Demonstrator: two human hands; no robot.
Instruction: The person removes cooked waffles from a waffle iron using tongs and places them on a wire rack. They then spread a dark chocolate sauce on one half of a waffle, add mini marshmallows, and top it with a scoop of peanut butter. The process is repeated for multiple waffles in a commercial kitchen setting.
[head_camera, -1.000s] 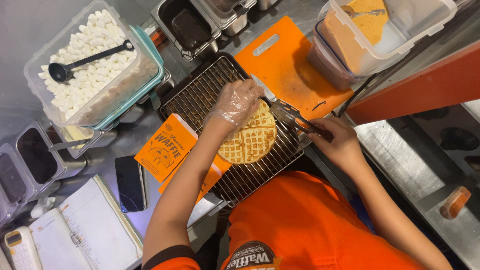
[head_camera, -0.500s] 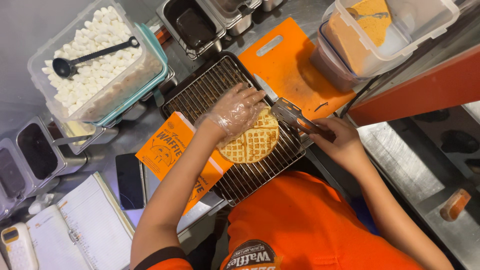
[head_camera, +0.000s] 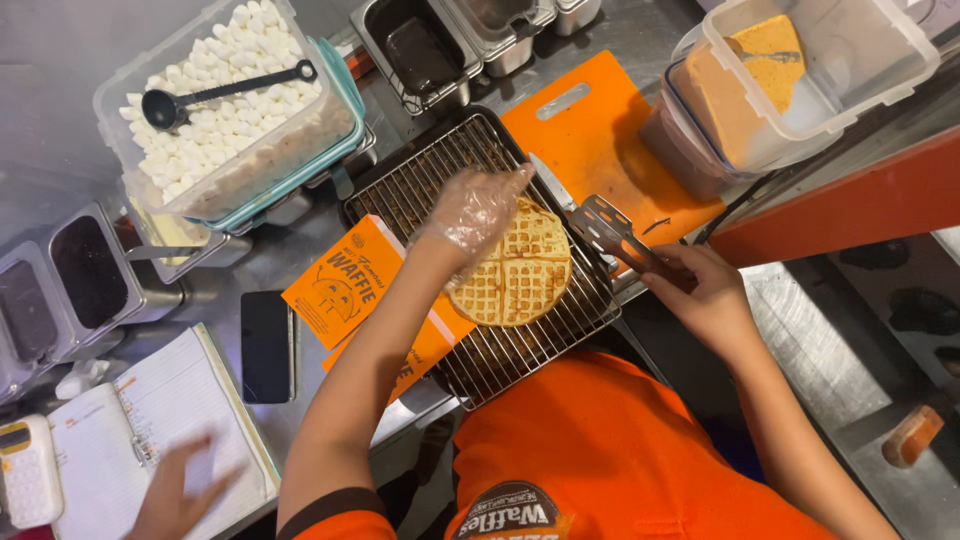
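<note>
The left hand (head_camera: 478, 208), in a clear plastic glove, lies flat with fingers spread on the upper edge of a round waffle (head_camera: 512, 265), which rests on a wire rack (head_camera: 520, 350). The right hand (head_camera: 705, 295) is clamped around the handles of metal tongs (head_camera: 612, 232), their tips just beside the waffle's right edge, over an orange cutting board (head_camera: 600, 140). Beyond the left hand stands a clear tub of marshmallows (head_camera: 235, 100) with a black scoop (head_camera: 215, 95) lying in it. Beyond the right hand, a clear lidded tub (head_camera: 760, 90) holds orange-brown powder. Dark-filled steel pans (head_camera: 425, 50) sit behind the rack.
</note>
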